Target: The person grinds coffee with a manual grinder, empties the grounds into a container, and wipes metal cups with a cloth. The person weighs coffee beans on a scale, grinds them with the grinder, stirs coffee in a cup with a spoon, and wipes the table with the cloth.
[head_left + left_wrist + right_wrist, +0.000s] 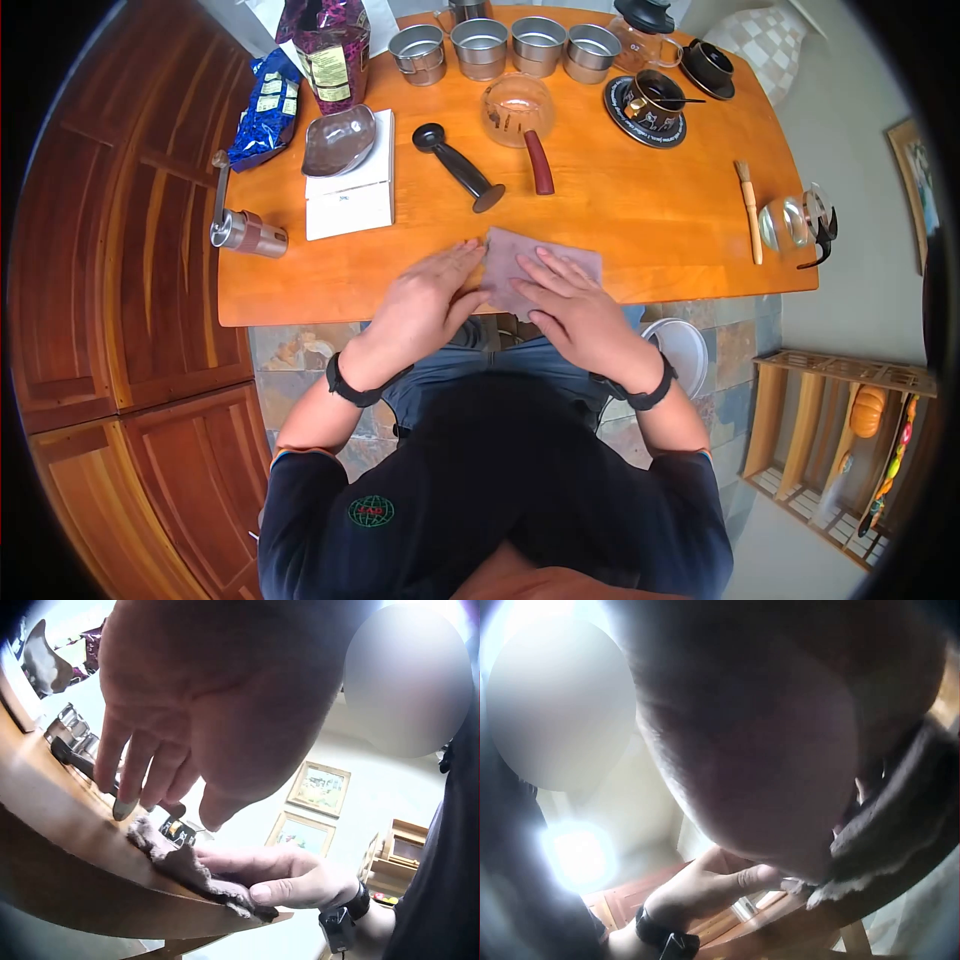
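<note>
Cloth laid out at table edge, brush unhandled; right hand open upon it, left hand open beside, contact unclear.

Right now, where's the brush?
In the head view, the brush lies on the right side of the table, bristles pointing away from you, just left of the glass pot near the right edge.

1. Mauve-grey cloth, under the right hand.
2. Orange-brown table, around both hands.
3. Black plunger-shaped tool, beyond the left hand.
4. Dark-red handle, beyond the right hand.
</note>
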Tool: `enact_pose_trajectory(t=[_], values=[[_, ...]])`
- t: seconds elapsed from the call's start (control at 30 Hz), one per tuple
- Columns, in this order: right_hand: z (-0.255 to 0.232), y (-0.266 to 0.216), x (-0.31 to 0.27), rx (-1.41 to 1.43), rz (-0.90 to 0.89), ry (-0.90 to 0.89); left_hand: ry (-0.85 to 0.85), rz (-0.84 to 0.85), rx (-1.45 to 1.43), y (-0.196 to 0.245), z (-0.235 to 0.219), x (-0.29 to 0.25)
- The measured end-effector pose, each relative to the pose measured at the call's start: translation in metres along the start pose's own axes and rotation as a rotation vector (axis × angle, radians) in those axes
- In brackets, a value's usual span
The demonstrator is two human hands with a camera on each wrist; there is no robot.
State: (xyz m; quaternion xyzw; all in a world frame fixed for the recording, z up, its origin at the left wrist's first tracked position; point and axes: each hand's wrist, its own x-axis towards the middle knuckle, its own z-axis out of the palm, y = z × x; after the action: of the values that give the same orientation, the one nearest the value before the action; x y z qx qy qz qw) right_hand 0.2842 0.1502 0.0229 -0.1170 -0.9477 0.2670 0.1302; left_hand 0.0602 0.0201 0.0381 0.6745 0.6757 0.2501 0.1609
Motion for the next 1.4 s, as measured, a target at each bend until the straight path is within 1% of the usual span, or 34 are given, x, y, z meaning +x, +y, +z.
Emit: enact_pose_trajectory(t=[0.03,0.07,0.1,0.13,0.17,0.2,0.23,0.27,0.3,0.37,0.4,0.47,0.53,0.6,0.67,0.73,0.77,0.8,0.83,0.87,0.93,0.97,1.0,1.07,1.13,1.2,1.27,1.33,1.37,1.4], values=[[-0.003,-0.001,-0.001,0.003,0.000,0.003,0.024,0.047,-0.017,0.006,-0.003,0.005],[-0.008,-0.003,-0.001,0.121,0.062,0.055,0.052,0.094,-0.032,0.013,-0.004,0.009],[-0.013,-0.005,0.000,0.238,0.118,0.106,0.057,0.093,-0.025,0.020,-0.001,0.014],[-0.018,-0.004,-0.001,0.239,0.104,0.105,0.031,0.182,-0.071,0.028,0.005,0.021],[-0.023,-0.002,-0.003,0.185,0.133,0.220,0.008,0.266,-0.113,0.037,0.010,0.026],[-0.026,0.001,-0.006,0.137,0.157,0.331,-0.020,0.264,-0.076,0.039,0.020,0.029],[-0.029,0.006,-0.015,0.131,0.239,0.403,-0.046,0.256,-0.038,0.039,0.036,0.032],[-0.029,0.011,-0.016,0.138,0.294,0.459,-0.108,0.297,0.074,0.039,0.051,0.031],[-0.028,0.013,-0.017,0.166,0.324,0.476,-0.117,0.305,0.101,0.033,0.058,0.030],[-0.026,0.015,-0.020,0.139,0.314,0.450,-0.127,0.298,0.129,0.027,0.059,0.022],[-0.024,0.017,-0.021,0.104,0.317,0.439,-0.128,0.281,0.164,0.025,0.054,0.014],[-0.019,0.018,-0.026,0.120,0.323,0.412,-0.145,0.256,0.205,0.017,0.040,-0.002],[-0.021,0.013,-0.030,0.233,0.420,0.384,-0.210,0.100,0.169,0.004,0.016,-0.019],[-0.021,0.016,-0.035,0.265,0.426,0.385,-0.242,-0.077,0.272,-0.007,-0.010,-0.038],[-0.021,0.019,-0.038,0.178,0.366,0.377,-0.212,-0.225,0.346,-0.027,-0.029,-0.066],[-0.024,0.017,-0.038,0.188,0.372,0.347,-0.156,-0.301,0.355,-0.044,-0.045,-0.089],[-0.024,0.017,-0.038,0.186,0.392,0.341,-0.159,-0.319,0.354,-0.049,-0.051,-0.096],[-0.023,0.017,-0.037,0.185,0.408,0.333,-0.145,-0.384,0.342,-0.053,-0.056,-0.103],[-0.021,0.018,-0.037,0.159,0.395,0.340,-0.127,-0.450,0.331,-0.055,-0.060,-0.109],[-0.020,0.018,-0.034,0.171,0.381,0.325,-0.124,-0.473,0.335,-0.056,-0.060,-0.111],[-0.019,0.016,-0.030,0.078,0.356,0.335,-0.053,-0.470,0.325,-0.054,-0.053,-0.108],[-0.021,0.011,-0.027,0.113,0.393,0.310,-0.027,-0.451,0.345,-0.054,-0.046,-0.105],[-0.019,0.010,-0.026,0.114,0.384,0.306,-0.020,-0.458,0.347,-0.049,-0.039,-0.100],[-0.017,0.010,-0.023,0.117,0.372,0.269,-0.040,-0.293,0.369,-0.037,-0.023,-0.084],[-0.017,0.008,-0.019,0.119,0.358,0.266,-0.108,-0.205,0.364,-0.023,-0.008,-0.071],[-0.016,0.005,-0.016,0.123,0.348,0.257,-0.050,-0.107,0.284,-0.012,0.006,-0.063],[-0.017,0.005,-0.014,0.081,0.349,0.265,-0.009,-0.113,0.288,-0.013,0.010,-0.067],[-0.014,0.007,-0.016,0.089,0.360,0.265,-0.006,-0.195,0.264,-0.020,0.004,-0.078],[-0.013,0.008,-0.018,0.095,0.366,0.277,0.037,-0.247,0.297,-0.027,0.001,-0.088],[-0.011,0.009,-0.019,0.103,0.376,0.292,0.032,-0.246,0.301,-0.033,-0.006,-0.097]])
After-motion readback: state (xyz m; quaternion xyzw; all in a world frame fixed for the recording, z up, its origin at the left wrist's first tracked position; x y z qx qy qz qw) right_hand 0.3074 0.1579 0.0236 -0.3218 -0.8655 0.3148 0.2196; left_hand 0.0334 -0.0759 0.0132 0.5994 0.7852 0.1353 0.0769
